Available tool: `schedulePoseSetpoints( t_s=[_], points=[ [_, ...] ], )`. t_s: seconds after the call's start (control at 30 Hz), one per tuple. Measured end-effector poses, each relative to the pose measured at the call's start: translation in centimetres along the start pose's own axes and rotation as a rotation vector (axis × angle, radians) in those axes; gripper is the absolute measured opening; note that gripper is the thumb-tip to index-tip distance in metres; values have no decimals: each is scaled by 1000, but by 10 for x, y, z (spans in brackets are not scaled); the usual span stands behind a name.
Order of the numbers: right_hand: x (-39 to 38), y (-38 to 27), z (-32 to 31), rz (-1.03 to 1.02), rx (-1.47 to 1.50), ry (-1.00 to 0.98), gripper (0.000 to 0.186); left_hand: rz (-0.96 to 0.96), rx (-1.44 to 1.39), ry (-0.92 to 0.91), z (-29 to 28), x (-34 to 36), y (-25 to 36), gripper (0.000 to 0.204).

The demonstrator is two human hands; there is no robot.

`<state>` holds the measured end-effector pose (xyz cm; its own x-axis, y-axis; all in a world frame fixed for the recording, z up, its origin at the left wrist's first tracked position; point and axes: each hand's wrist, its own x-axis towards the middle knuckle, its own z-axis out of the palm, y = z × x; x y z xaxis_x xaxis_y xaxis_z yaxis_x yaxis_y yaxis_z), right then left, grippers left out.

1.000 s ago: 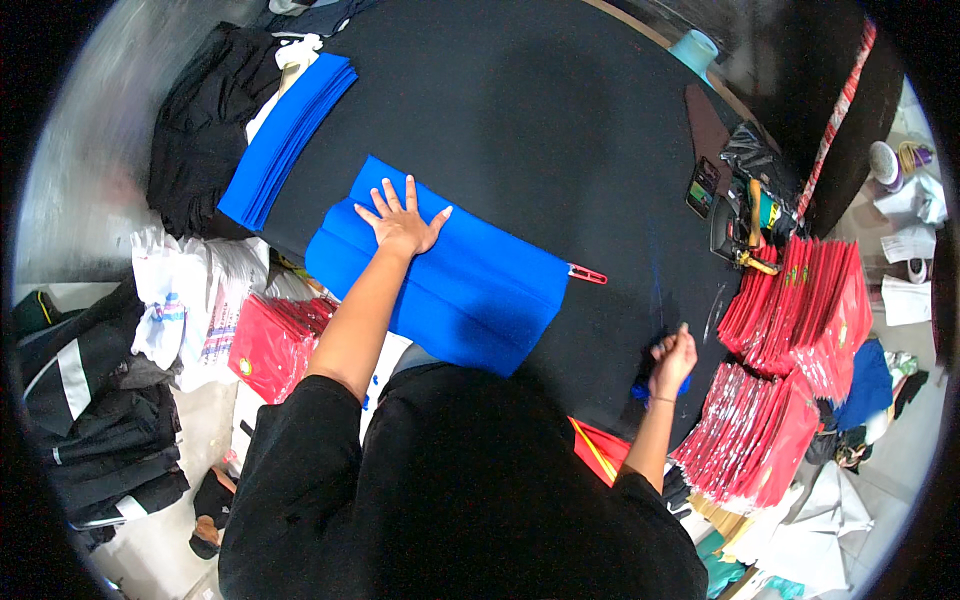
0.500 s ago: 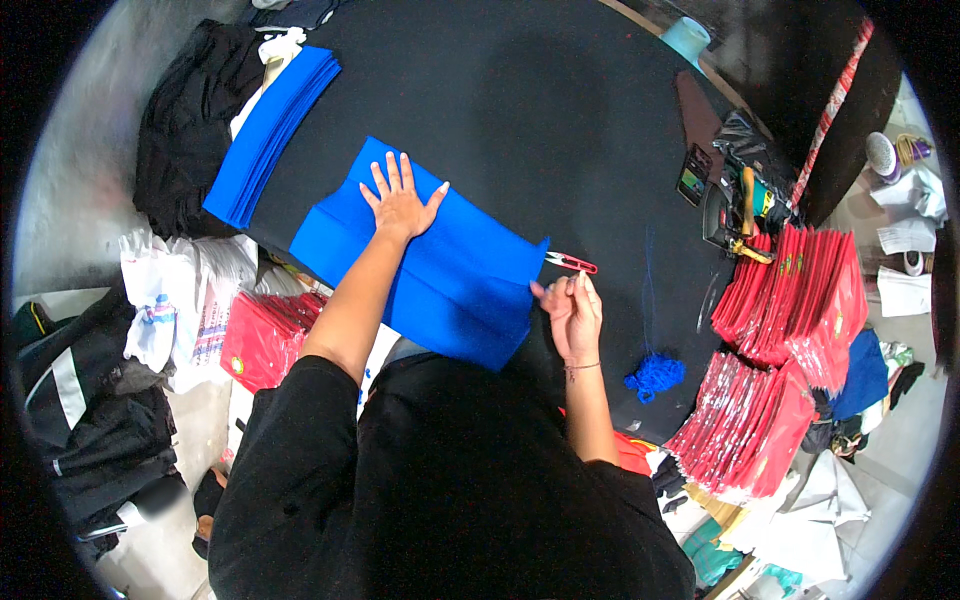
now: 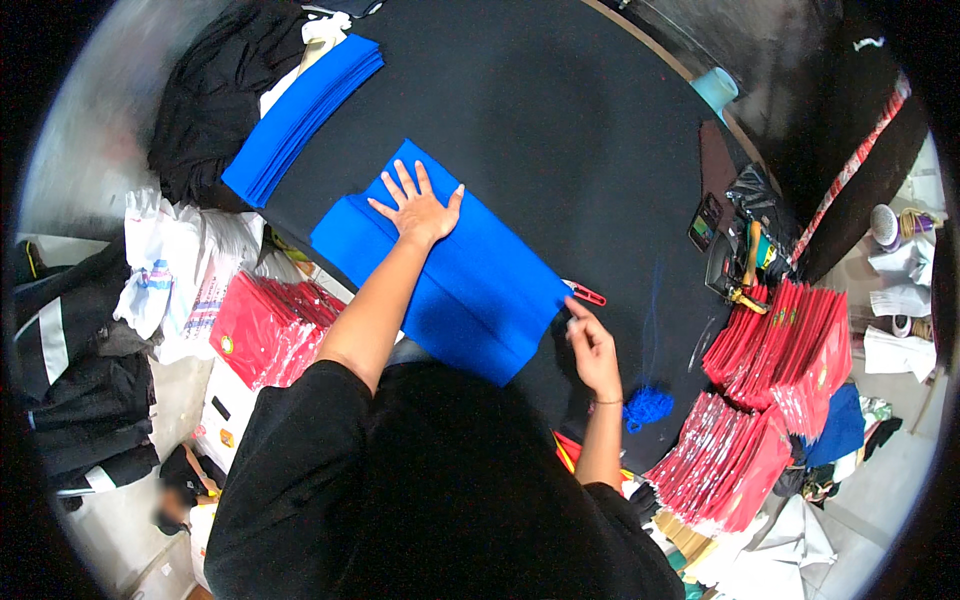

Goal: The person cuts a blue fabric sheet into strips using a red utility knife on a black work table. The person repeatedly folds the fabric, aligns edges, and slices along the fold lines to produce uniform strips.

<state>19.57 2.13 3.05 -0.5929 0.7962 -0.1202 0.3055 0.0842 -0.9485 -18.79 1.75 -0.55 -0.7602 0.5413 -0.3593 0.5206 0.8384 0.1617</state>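
In the head view, the blue cloth (image 3: 478,292) lay around the middle of the frame. I judged its right corner could snag on the red snips (image 3: 591,295), since they lay right at its edge; uneven pressure from me could crease it. My left hand (image 3: 424,213) was flat on it, fingers spread wide, grasping nothing. My right hand (image 3: 594,358) reached toward that corner, index extended; I couldn't tell whether it pinched anything.
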Motion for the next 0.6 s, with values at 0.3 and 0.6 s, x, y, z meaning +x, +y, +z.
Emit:
schedulePoseSetpoints(
  t_s=[0.3,0.6],
  points=[
    [-51,33,-72,461,308,586,34,15,4,-12,15,3,-2,107],
    [-2,-5,-5,-6,31,-84,28,77,15,8,16,3,-2,106]
  ],
)
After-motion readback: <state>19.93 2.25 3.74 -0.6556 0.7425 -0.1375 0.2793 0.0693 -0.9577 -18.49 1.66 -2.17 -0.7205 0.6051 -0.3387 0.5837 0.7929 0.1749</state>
